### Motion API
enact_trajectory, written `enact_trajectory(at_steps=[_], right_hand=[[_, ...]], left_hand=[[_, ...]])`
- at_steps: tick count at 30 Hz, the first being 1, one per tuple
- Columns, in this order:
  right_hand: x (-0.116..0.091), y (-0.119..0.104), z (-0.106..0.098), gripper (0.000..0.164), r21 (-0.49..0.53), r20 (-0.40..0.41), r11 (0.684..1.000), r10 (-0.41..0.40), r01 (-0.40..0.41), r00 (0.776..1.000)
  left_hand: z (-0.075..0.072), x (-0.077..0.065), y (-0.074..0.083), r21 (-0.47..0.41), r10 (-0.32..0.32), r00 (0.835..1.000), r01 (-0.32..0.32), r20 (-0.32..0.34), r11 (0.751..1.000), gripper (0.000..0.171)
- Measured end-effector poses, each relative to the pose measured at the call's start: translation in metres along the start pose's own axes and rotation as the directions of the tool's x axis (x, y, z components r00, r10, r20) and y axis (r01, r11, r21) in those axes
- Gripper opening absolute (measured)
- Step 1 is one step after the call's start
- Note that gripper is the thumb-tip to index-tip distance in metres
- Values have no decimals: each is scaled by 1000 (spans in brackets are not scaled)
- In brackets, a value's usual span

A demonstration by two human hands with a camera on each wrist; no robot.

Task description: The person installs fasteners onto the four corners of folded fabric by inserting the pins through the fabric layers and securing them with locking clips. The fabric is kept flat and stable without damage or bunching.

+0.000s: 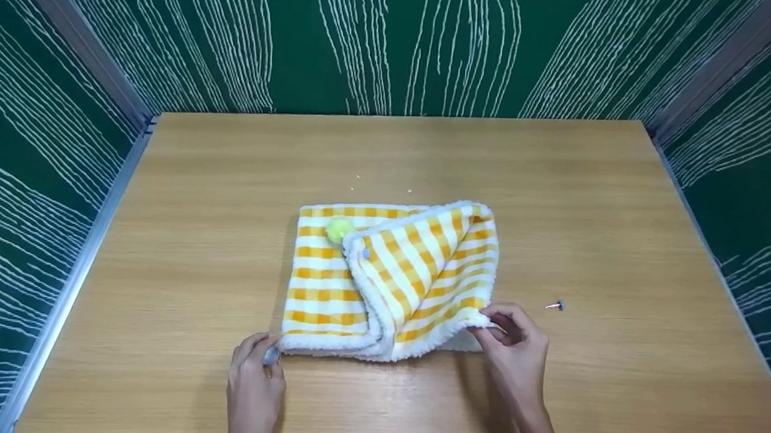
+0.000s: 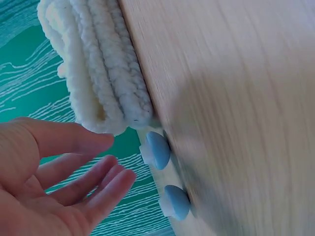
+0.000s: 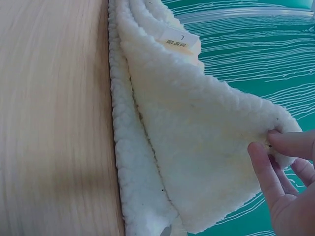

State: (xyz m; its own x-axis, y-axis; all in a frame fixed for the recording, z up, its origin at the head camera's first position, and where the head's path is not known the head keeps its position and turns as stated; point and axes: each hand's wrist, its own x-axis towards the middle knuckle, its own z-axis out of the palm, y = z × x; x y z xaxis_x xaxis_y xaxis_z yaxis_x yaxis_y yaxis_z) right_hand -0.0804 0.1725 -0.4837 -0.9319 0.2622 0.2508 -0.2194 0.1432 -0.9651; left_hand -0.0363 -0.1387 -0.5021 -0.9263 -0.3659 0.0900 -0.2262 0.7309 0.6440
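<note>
Green walls (image 1: pixel 292 43) flank a table (image 1: pixel 228 167) bearing checked cloth (image 1: pixel 327 293)

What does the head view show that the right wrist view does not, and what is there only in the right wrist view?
Only the head view: the yellow-and-white checks of the cloth, the yellow-green pompom, and the left hand by the cloth's near-left corner.

Only the right wrist view: a small white label with printing, including a letter L, and the broad fleece underside of the lifted part.

Both: the right hand pinching the cloth's raised corner, the wooden table, and green wall with white lines.
</note>
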Motion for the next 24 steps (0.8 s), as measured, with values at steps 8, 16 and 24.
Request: enact_trajectory(at_steps=[8,16,24], right_hand=[[-1,-10,1,21,28,-5,999,-27,27,1000],[-2,-18,2,20,33,2,999,-36,36,999],[-2,0,-3,20,21,7,1000,9,-9,1000]], left_hand=[[5,3,-5,14,-29,996,28,88,1000,24],[6,2,-9,50,-51,992,46,118,998,25],[9,-3,-8,169,-132,981,107,145,980,26]])
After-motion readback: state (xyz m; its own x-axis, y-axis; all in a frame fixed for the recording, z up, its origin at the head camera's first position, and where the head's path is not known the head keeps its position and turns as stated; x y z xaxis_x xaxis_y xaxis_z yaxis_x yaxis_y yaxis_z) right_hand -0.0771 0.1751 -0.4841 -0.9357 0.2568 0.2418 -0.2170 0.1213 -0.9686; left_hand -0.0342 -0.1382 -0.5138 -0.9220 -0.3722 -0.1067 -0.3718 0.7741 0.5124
